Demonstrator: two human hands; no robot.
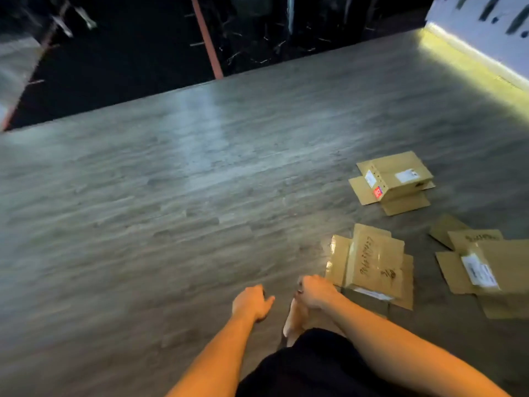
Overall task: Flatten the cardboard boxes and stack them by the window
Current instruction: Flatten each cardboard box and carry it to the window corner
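Three brown cardboard boxes lie on the grey wood floor at the right, flaps splayed out. The farthest box [398, 179] carries a red sticker and white labels. The nearest box [375, 262] has black handwriting on top. A third box [486, 267] with a white label is cut off by the right edge. My left hand [252, 302] hangs over bare floor, fingers loosely curled, holding nothing. My right hand [315, 290] is just left of the handwritten box, fingers curled downward, apart from it and holding nothing that I can see.
Dark glass [128, 53] with a red-orange frame post [206, 38] runs along the far side of the floor. A white wall with a lit strip at its foot [472, 55] stands at the back right. My bare foot [296, 319] steps forward between my hands.
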